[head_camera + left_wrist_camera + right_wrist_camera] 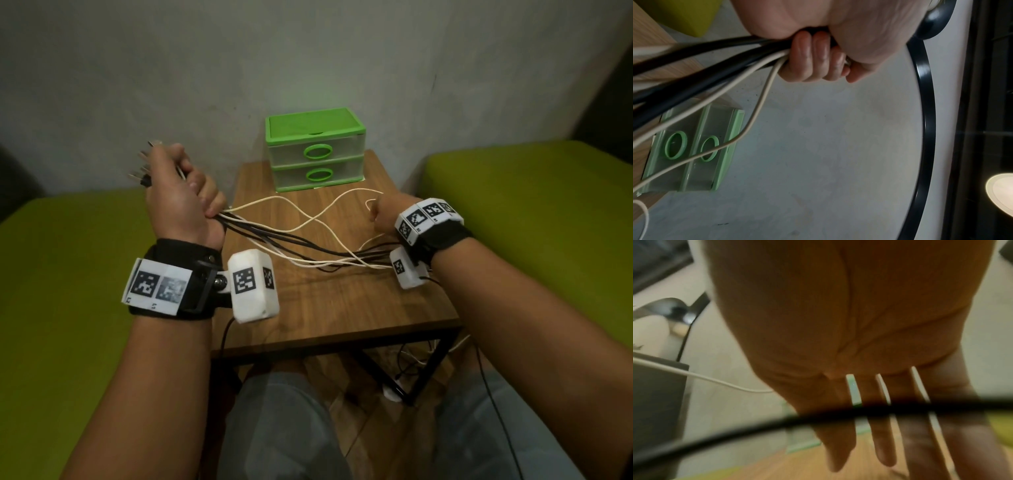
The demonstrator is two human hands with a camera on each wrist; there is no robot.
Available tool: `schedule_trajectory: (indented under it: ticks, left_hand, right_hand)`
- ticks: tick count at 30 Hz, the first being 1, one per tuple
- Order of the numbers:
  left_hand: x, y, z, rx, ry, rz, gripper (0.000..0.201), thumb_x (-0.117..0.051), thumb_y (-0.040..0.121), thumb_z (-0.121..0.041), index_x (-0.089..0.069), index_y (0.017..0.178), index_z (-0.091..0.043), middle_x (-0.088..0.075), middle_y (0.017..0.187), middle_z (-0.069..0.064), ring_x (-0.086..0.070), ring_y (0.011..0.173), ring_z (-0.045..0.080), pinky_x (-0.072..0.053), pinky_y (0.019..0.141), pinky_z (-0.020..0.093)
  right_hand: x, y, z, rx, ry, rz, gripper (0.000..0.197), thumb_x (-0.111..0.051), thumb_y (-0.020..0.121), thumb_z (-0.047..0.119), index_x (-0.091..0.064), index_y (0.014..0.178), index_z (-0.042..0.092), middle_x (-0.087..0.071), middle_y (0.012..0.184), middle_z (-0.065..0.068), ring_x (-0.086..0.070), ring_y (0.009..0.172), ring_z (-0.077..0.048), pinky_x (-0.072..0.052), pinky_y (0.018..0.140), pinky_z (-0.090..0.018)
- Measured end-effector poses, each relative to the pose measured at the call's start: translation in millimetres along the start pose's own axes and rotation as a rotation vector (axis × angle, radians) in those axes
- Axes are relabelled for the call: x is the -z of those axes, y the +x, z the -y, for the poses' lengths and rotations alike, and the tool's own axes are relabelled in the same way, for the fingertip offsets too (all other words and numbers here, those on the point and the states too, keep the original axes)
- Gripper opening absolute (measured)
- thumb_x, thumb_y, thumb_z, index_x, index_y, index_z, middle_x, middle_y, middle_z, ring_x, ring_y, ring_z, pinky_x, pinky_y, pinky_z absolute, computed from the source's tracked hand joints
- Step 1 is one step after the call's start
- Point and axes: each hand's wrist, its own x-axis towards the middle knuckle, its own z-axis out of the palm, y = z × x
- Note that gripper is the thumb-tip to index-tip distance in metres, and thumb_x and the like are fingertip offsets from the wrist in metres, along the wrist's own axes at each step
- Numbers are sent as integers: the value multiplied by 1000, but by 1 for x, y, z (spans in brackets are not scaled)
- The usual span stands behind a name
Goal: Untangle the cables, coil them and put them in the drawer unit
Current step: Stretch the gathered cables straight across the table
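A bundle of black and white cables point(308, 246) stretches across the wooden table point(342, 308). My left hand point(181, 202) is raised at the left and grips one end of the bundle in a fist, with USB plugs point(144, 164) sticking out above it. The left wrist view shows the left hand point(813, 61) with its fingers curled round the cables point(715, 68). My right hand point(385, 216) hovers low over the other end of the bundle. In its own view the right hand point(885, 434) has straight, spread fingers, and a black cable point(777, 421) crosses in front. The green drawer unit point(315, 150) stands at the back with both drawers shut.
Green cushioned seats point(531, 212) flank the table on both sides. A grey wall rises right behind the drawer unit point(690, 149). More cables lie on the floor point(411, 359) under the table's right side. My knees are under the near edge.
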Motion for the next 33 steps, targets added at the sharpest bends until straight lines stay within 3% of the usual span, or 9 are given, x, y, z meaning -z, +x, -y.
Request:
schedule_trajectory:
  ticks: [4,12,16,18,20,23,26,31,33]
  left_hand:
    - [2,0,2,-2,20,16,33,-52,96,-28,-46,64,-22,-28,51,-6,-20,43,11,-19,38,24]
    - [1,-2,0,18,10,28,35,-51,97,-26,-45,63,-22,-27,50,-7,-19,43,10,-17,38,24]
    - [2,0,2,23,17,33,34,-51,97,-26,-45,63,-22,-26,51,-7,-18,43,11,-17,38,24]
    - [1,1,4,34,14,34,34,-50,97,-26,-44,63,-22,-25,51,-7,-17,43,10,-17,38,24]
    - [-1,2,5,35,9,34,35,-50,97,-26,-44,62,-22,-26,50,-7,-18,43,10,-17,38,24]
    - [-3,3,4,36,5,31,36,-50,97,-26,-45,61,-22,-27,50,-6,-19,42,10,-17,38,24]
    - [-5,5,2,28,7,23,36,-50,97,-26,-45,61,-22,-26,51,-6,-19,43,10,-17,38,24]
    - [-5,4,1,38,9,26,35,-51,96,-26,-44,62,-22,-25,53,-6,-19,45,11,-18,39,24]
    - [-2,3,0,35,6,27,34,-51,96,-27,-44,63,-23,-26,54,-6,-19,45,11,-18,39,24]
  right_hand:
    - [-13,6,-3,42,-99,106,27,-68,88,24,-69,115,26,-63,127,-1,-59,117,-25,-48,99,-34]
    - [6,-6,-10,-56,-388,169,20,-60,95,27,-65,108,13,-64,116,-4,-65,106,-34,-51,68,-39]
    - [25,19,-38,-224,-551,53,28,-49,85,-5,-67,106,-10,-64,112,-28,-60,98,-46,-56,73,-56]
    - [32,22,-41,-199,-553,0,35,-45,88,-8,-56,120,-17,-57,123,-32,-54,112,-46,-53,96,-40]
    - [42,-10,-26,-109,-551,72,7,-59,90,11,-63,87,6,-67,101,-11,-64,89,-29,-56,75,-33]
    - [42,-39,3,-66,-345,92,24,-55,89,23,-56,66,16,-60,71,-1,-55,60,-16,-55,64,-32]
    - [38,-40,17,-56,-264,136,24,-51,95,20,-53,72,12,-51,71,-2,-50,62,-16,-37,49,-27]
    - [32,-22,0,-90,-72,-115,13,-65,83,19,-56,93,16,-58,78,-5,-61,80,-29,-48,65,-33]
    - [18,-21,-23,-55,-133,-31,12,-68,83,25,-64,94,21,-67,93,-8,-64,83,-26,-45,63,-27]
